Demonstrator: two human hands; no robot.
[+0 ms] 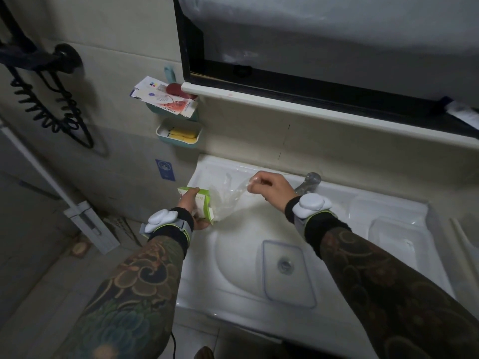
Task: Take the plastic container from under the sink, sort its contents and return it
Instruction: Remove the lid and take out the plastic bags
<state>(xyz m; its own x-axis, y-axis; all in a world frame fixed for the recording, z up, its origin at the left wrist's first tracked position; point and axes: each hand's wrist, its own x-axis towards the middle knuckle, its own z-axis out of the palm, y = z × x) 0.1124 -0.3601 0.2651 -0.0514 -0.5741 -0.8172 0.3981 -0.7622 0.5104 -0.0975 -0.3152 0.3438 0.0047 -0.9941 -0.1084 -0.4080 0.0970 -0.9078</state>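
My left hand [190, 206] grips a small green and white box [204, 203] over the left rim of the white sink [207, 294]. My right hand [269, 189] pinches the top edge of a clear plastic bag [228, 196] that hangs between both hands, just right of the box. A clear rectangular lid [287, 273] lies in the sink basin over the drain. A clear plastic container [399, 244] sits on the sink's right ledge.
A chrome tap [308, 183] stands behind my right wrist. On the left wall hang a rack with paper packets [166, 99] and a soap dish [178, 133]. A black coiled cord [46, 104] hangs further left. A white mop [85, 218] leans by the floor.
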